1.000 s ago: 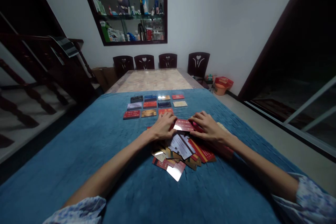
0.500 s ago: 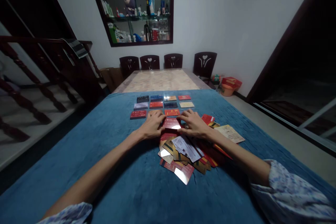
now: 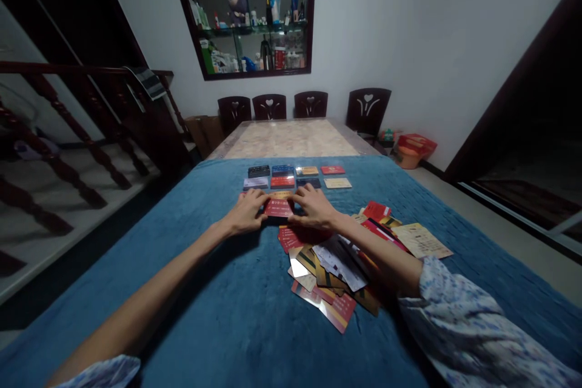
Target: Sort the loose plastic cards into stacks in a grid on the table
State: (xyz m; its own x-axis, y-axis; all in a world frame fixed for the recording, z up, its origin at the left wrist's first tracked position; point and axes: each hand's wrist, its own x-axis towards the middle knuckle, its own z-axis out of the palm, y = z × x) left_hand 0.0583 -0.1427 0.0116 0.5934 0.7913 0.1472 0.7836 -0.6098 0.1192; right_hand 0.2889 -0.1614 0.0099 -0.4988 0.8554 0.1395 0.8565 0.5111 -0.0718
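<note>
My left hand and my right hand together pinch a red card by its two short ends, low over the blue cloth. The card is at the near edge of a grid of cards laid in neat rows, and it covers part of the nearest row. A loose heap of cards, red, gold and white, lies just behind my right wrist and under my right forearm.
Beyond the cloth is the bare marbled table top with several dark chairs at its far end. A wooden stair rail runs along the left. A red basket sits on the floor at the right wall.
Both hands have carried the red card away from the heap, forward and left to the grid's near row. The view has shifted, so the heap now sits further right.
</note>
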